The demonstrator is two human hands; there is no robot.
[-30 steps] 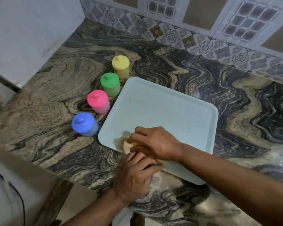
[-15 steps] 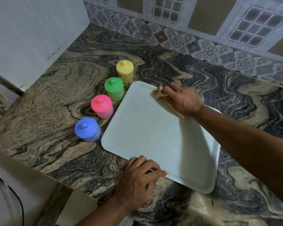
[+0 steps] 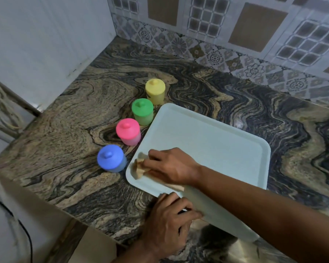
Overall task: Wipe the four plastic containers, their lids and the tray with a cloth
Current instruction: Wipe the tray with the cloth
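Clutching the bunched cloth (image 3: 139, 168), the right hand (image 3: 171, 166) presses it on the tray (image 3: 207, 141), near-left corner; the left hand (image 3: 169, 219) grips the near rim. Just beside the tray stand 4, lidded: blue container (image 3: 111, 158), pink container (image 3: 128, 131), green container (image 3: 142, 112), yellow container (image 3: 155, 91).

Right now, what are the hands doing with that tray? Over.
Right hand grips cloth, pressing it on tray's near-left corner. Left hand holds tray's near rim. Four lidded containers stand left of tray, out of the way.
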